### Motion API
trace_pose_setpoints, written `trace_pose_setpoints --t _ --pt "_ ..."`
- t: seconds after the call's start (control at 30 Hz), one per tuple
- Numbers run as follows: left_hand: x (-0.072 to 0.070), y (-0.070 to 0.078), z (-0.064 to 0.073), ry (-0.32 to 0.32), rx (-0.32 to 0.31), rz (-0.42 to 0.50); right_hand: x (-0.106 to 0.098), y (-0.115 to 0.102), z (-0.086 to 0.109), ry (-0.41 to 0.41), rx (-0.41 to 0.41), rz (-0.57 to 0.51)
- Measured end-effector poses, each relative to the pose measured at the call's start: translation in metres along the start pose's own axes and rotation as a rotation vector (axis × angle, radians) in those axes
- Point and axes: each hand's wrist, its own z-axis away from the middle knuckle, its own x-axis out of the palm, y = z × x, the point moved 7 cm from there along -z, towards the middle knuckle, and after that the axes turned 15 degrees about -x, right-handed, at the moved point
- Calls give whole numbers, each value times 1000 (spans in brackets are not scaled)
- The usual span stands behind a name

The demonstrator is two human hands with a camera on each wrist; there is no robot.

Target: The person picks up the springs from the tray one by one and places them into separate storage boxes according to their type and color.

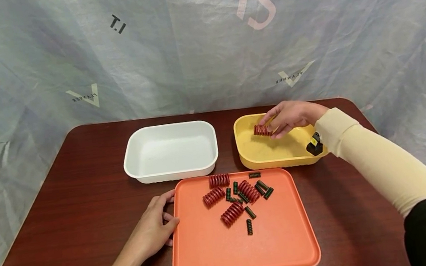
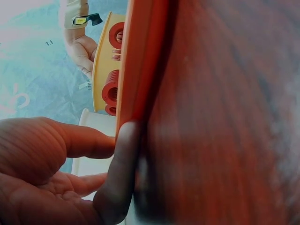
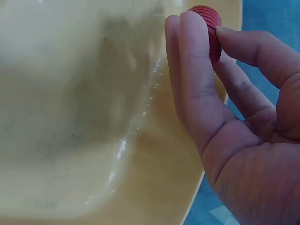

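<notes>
Across the dark table (image 1: pixel 80 195), outstretched right hand (image 1: pixel 290 115) pinches red spring (image 1: pixel 262 130); left hand (image 1: pixel 152 227) grips tray (image 1: pixel 213 256).

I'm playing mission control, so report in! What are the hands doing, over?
Right hand holding red spring over yellow bin. Left hand gripping edge of orange tray. No obstacle visible around the spring.

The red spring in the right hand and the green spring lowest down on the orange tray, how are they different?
Colour: the red spring is red, but the green spring is dark green.
Size: the red spring is fatter and longer, while the green spring is small and thin.
Place: the red spring is held by the right hand over the yellow bin; the green spring lies on the orange tray.
Both are coils.
</notes>
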Motion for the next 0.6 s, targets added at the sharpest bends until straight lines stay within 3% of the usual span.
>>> trace_pose_setpoints --t 0.3,0.6 --pt "0 -1 -1 0 9 -7 6 8 -8 8 19 33" --pt "0 0 0 -2 12 -10 9 11 -11 35 21 -17"
